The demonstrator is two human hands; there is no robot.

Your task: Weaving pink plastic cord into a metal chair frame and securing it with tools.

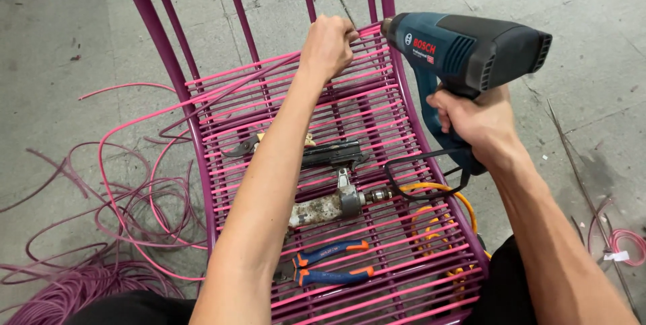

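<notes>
My right hand (474, 123) grips the handle of a blue and black heat gun (464, 46), its nozzle pointing left at the far edge of a chair seat. My left hand (328, 46) is closed on a pink plastic cord (269, 69) right by the nozzle. The purple metal chair frame (145, 2) is woven with rows of pink and purple cord.
On the woven seat lie pruning shears (245, 145), a black tool (333, 155), a worn air tool (330, 205) with an orange hose (437, 190), and blue-handled pliers (330, 264). Loose pink cord (121, 190) and a purple coil (60, 295) sprawl on the concrete floor at left.
</notes>
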